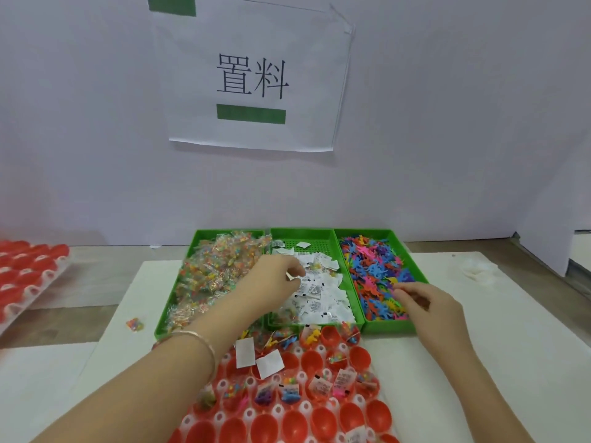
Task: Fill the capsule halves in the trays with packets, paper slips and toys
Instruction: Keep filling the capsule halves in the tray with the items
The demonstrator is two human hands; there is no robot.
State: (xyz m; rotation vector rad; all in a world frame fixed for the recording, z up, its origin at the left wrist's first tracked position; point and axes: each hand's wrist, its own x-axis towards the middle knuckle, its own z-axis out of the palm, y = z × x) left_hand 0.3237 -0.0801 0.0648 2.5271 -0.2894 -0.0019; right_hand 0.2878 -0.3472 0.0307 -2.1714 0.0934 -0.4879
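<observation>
Glossy rounded red plastic capsule halves [380,417]

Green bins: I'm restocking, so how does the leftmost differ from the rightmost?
The leftmost bin holds clear packets heaped above its rim; the rightmost bin holds loose coloured toys lying flatter. The right hand reaches into the rightmost bin; only the left forearm crosses the leftmost bin. Both are green, rectangular trays.

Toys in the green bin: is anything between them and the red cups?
Only the bin's near wall lies between the toys and the red capsule halves. The right hand would lift toys over it.
</observation>
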